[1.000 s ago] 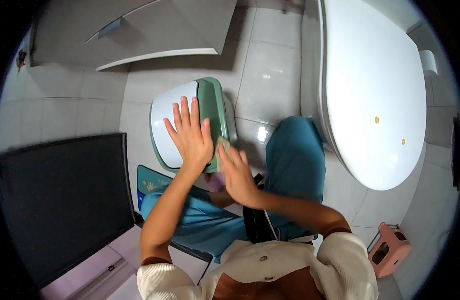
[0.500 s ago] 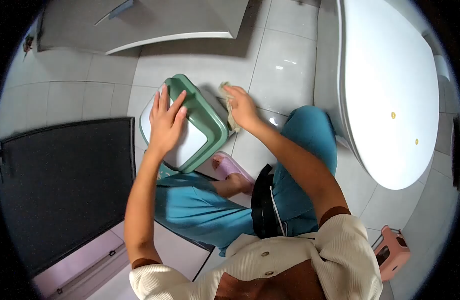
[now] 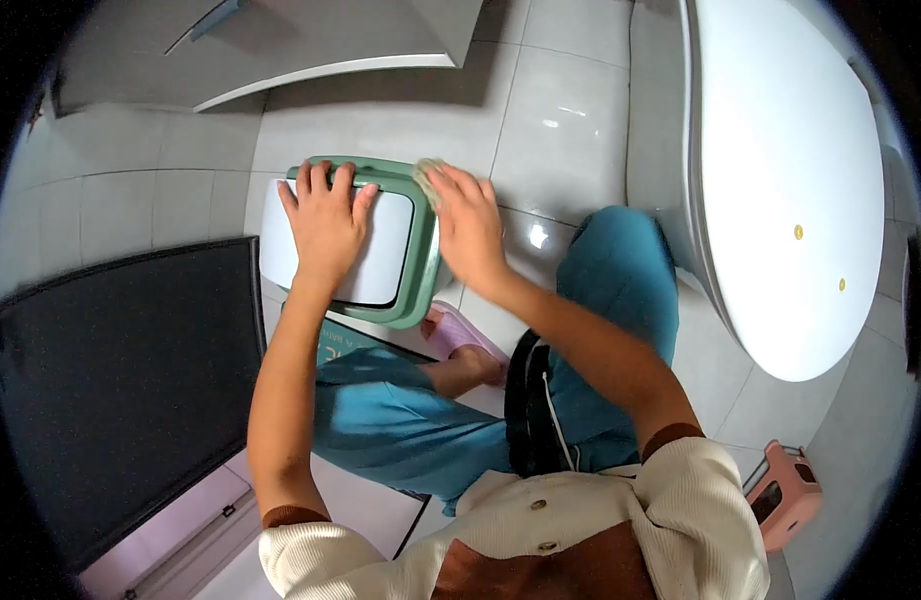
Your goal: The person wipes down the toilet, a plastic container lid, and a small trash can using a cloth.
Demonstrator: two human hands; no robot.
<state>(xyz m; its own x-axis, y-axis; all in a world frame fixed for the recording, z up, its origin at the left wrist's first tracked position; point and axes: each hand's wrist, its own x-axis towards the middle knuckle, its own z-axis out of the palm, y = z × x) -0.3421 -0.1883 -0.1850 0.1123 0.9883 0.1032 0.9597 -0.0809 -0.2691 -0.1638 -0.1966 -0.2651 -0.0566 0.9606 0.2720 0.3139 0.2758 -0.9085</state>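
A bin with a green rim and white lid (image 3: 385, 250) stands on the floor in front of me, its lid side facing up. My left hand (image 3: 327, 220) rests on the lid with its fingers spread, the fingertips reaching the far green rim. A pale yellow-green cloth (image 3: 426, 180) is in my right hand (image 3: 467, 225), pressed against the bin's far right corner. The fingers of this hand are bent over the cloth and partly hide it.
To the right is a white toilet with a closed lid (image 3: 790, 190). A grey cabinet (image 3: 330, 50) overhangs the far left floor. A black panel (image 3: 130, 390) stands at left, a pink stool (image 3: 785, 497) at lower right. My pink slipper (image 3: 455, 330) is close to the bin.
The bin has turned and shifted against my left hand, which now lies nearer its far rim. My right hand has moved with the cloth from the near right side to the far right corner.
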